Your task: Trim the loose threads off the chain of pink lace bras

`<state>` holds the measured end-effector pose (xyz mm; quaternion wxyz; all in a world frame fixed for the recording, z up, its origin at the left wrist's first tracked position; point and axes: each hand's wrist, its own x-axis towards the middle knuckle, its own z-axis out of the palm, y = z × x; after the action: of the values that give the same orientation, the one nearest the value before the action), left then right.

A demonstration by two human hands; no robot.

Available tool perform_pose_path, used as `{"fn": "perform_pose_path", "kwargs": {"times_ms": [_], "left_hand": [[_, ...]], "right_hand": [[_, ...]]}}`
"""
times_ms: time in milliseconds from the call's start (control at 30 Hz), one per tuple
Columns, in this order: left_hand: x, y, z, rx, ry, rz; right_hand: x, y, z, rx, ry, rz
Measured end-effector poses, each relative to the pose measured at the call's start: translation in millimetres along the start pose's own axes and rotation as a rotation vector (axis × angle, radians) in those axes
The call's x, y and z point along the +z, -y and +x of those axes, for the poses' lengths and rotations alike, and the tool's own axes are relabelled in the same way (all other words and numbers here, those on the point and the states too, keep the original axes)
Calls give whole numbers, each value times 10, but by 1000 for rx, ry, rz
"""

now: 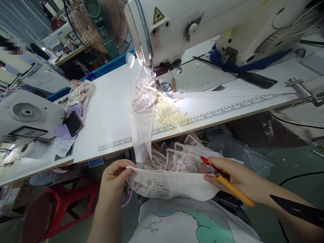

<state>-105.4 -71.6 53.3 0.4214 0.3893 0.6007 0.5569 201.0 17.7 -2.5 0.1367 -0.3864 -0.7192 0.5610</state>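
Observation:
My left hand (116, 177) pinches the left end of a white lace garment piece (154, 185) between thumb and fingers, above my lap. My right hand (226, 172) is closed at the right end of that piece. It also grips a tool with a red part and an orange handle (235, 190); its working end is partly hidden, so I cannot tell its exact kind. A heap of white lace pieces (181, 158) lies just behind, below the table edge. Another lace piece (144, 101) lies under the sewing machine (164, 33) needle and hangs over the edge.
A ruler strip (202, 116) runs along the white table's (111, 111) front. Yellowish translucent scraps (169, 114) lie by the needle. A phone (73, 124) and beige fabric (81, 92) lie left. A fan (101, 27) stands behind; a red stool (63, 206) is at lower left.

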Motion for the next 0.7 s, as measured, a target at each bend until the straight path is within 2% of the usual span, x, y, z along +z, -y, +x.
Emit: {"fn": "perform_pose_path", "kwargs": {"times_ms": [167, 300, 433, 700], "left_hand": [[-48, -29, 2, 34, 17, 42], [-81, -32, 6, 67, 48, 40], [-88, -44, 15, 90, 56, 40], [-196, -32, 18, 93, 47, 60]], "right_hand": [[-14, -185, -66, 34, -2, 73], [-81, -227, -102, 60, 110, 214], [-55, -313, -125, 99, 153, 295], [147, -344, -64, 142, -21, 289]]}}
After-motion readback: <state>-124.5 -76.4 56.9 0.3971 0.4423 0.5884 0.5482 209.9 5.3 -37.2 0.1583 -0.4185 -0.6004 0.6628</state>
